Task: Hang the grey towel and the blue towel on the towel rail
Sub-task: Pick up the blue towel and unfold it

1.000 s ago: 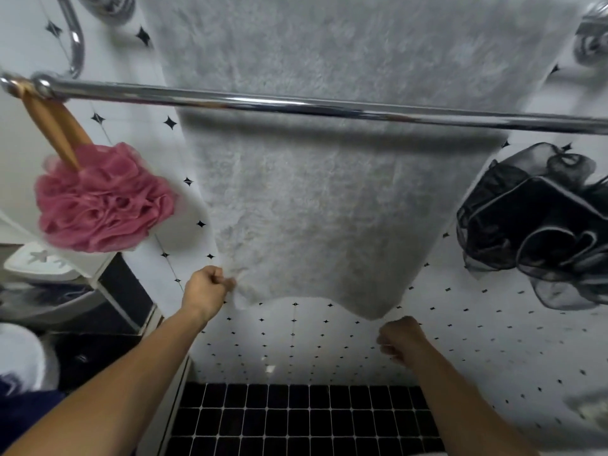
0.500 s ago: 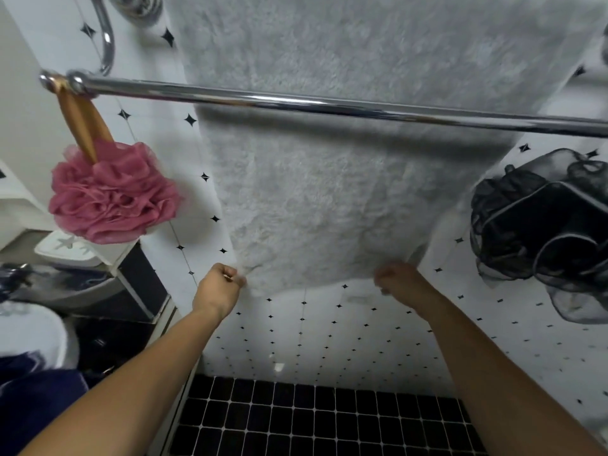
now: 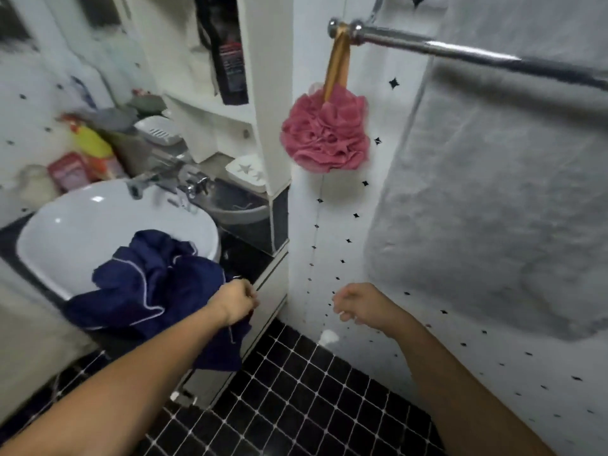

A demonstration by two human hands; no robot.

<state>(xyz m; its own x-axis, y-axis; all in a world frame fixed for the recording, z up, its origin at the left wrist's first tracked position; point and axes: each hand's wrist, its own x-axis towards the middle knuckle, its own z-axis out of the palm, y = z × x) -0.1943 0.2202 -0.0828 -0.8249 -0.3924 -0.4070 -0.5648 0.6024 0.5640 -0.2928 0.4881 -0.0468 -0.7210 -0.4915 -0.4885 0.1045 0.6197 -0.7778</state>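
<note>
The grey towel (image 3: 487,205) hangs over the chrome towel rail (image 3: 460,49) at the right and reaches down the tiled wall. The dark blue towel (image 3: 154,287) lies crumpled over the front rim of the white sink (image 3: 65,232) at the left, one corner drooping toward the floor. My left hand (image 3: 235,302) sits at the blue towel's right edge, fingers curled on the cloth. My right hand (image 3: 358,304) hovers in front of the wall below the grey towel, fingers loosely curled and holding nothing.
A pink bath puff (image 3: 325,133) hangs by an orange loop from the rail's left end. White shelves (image 3: 263,93) stand between the sink and the tiled wall. Bottles and soap dishes crowd the counter behind the tap (image 3: 171,182). Black floor tiles (image 3: 312,406) lie below.
Both hands have let go of the grey towel's lower edge. The view has swung left to the sink. My left hand has moved onto the blue towel.
</note>
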